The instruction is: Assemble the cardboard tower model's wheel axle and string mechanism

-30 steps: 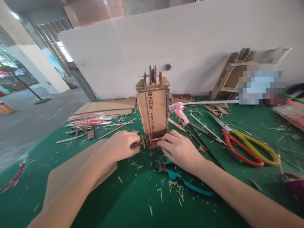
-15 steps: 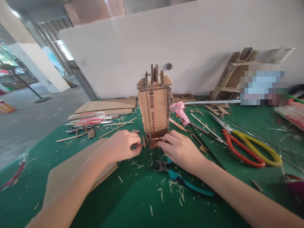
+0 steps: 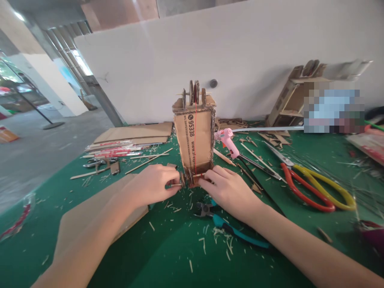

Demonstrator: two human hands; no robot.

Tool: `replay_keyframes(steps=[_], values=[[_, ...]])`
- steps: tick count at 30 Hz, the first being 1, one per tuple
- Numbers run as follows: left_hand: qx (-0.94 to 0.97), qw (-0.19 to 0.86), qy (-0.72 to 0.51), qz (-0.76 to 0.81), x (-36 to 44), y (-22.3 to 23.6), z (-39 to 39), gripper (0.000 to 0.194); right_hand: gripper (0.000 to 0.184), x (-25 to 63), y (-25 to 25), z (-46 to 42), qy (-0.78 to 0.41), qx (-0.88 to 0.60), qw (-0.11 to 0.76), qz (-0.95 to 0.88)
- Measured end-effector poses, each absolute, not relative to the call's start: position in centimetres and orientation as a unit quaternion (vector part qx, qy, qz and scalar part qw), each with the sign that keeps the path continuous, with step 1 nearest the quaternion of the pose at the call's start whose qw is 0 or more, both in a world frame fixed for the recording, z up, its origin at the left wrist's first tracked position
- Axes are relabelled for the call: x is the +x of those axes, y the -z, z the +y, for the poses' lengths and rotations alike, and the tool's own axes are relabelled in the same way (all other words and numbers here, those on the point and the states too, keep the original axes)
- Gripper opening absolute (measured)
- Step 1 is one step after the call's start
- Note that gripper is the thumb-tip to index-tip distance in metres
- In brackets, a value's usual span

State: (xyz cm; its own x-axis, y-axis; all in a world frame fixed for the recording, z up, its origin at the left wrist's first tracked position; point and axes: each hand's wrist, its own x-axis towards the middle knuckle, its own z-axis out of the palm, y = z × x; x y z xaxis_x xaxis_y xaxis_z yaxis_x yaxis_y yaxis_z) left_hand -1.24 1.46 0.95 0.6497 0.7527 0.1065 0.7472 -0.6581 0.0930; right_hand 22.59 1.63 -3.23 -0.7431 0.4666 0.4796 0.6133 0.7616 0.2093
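An upright cardboard tower (image 3: 196, 136) stands on the green table in front of me, with cardboard discs (image 3: 194, 92) on a thin axle at its top. A red string runs from those discs down its front to the base. At the lower left side are small cardboard wheels (image 3: 182, 179). My left hand (image 3: 159, 182) pinches a thin wooden stick (image 3: 176, 185) beside these wheels. My right hand (image 3: 222, 186) is closed at the tower's lower right corner, its fingertips against the base; they partly hide what they grip.
Blue-handled cutting pliers (image 3: 231, 228) lie just in front. A pink glue gun (image 3: 228, 143) and large red-and-yellow scissors (image 3: 312, 184) lie to the right. Cardboard sheets (image 3: 99, 212), sticks and scraps cover other parts of the table. Another cardboard structure (image 3: 283, 98) stands at the back right.
My left hand has moved slightly right, bringing the stick close against the small wheels. The tower leans or shifts very slightly left; my right hand stays at its base.
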Motion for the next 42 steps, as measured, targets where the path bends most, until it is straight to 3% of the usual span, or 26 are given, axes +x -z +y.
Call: replay_keyframes(steps=[5,42], values=[[0.916,-0.001,-0.067,0.397,-1.04,-1.26,1.27,0.019,0.017,22.51,3.11,1.37,0.201,-0.29,0.189,-0.916],[0.907,-0.035,-0.088,0.411,-1.82,-1.0,1.67,0.028,0.018,22.28,3.48,1.83,0.177,-0.302,0.221,-0.91]])
